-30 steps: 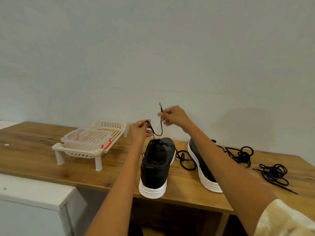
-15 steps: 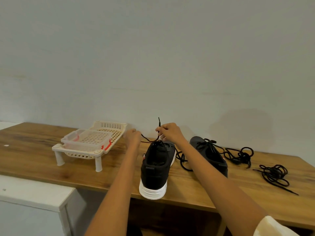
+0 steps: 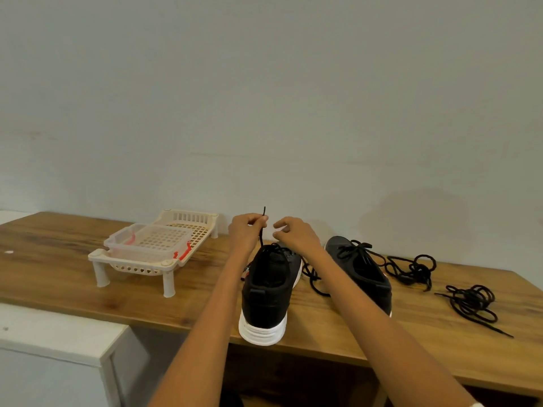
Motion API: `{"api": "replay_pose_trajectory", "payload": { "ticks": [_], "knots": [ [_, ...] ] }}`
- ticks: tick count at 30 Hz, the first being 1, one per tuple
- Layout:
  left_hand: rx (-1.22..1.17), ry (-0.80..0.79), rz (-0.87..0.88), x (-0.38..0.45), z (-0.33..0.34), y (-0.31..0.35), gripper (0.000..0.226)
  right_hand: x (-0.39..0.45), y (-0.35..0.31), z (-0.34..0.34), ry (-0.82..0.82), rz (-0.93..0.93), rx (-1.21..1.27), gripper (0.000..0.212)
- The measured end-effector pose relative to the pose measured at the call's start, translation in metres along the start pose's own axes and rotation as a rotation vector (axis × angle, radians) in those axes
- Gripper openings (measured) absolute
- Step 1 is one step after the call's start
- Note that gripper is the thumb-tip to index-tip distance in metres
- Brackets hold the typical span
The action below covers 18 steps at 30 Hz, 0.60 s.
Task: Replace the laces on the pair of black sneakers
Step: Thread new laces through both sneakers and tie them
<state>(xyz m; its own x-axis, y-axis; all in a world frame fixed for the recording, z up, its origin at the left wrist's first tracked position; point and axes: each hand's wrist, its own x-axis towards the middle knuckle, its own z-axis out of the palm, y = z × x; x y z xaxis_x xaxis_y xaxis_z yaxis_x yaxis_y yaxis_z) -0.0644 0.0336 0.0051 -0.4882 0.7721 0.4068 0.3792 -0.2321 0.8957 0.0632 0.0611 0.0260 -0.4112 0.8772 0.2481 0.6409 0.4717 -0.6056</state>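
Pinching lace (image 3: pixel 262 230), left grip (image 3: pixel 245 232); right grip (image 3: pixel 293 235) loose

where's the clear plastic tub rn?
Head view, left side: the clear plastic tub sits on the cream slatted plastic rack on the wooden table, left of the black white-soled sneaker.

A plain pale grey-blue wall (image 3: pixel 264 98) rises behind a wood-grain counter (image 3: pixel 58 277), evenly lit with soft shadows, while a lower white cabinet (image 3: pixel 53 342) stands at its near left edge.
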Motion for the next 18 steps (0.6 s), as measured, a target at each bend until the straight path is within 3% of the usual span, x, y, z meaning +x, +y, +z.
{"api": "replay_pose_trajectory", "payload": {
  "ticks": [4,7,12,15,18],
  "knots": [
    [0.186,-0.219,0.019,-0.007,0.001,-0.007,0.019,-0.026,0.017,-0.017,-0.176,0.149,-0.028,0.054],
    [0.307,-0.299,0.049,-0.012,0.004,-0.008,0.020,-0.045,0.024,-0.017,-0.278,0.198,0.087,0.051],
    [0.305,-0.285,0.027,-0.014,0.006,-0.005,0.018,-0.050,0.025,-0.019,-0.217,0.106,0.188,0.024],
    [0.295,-0.276,0.009,-0.017,0.007,-0.005,0.019,-0.048,0.032,-0.023,-0.192,0.105,0.225,0.031],
    [0.281,-0.280,0.016,-0.017,0.010,-0.004,0.020,-0.044,0.042,-0.026,-0.147,0.122,0.333,0.022]
  ]
}}
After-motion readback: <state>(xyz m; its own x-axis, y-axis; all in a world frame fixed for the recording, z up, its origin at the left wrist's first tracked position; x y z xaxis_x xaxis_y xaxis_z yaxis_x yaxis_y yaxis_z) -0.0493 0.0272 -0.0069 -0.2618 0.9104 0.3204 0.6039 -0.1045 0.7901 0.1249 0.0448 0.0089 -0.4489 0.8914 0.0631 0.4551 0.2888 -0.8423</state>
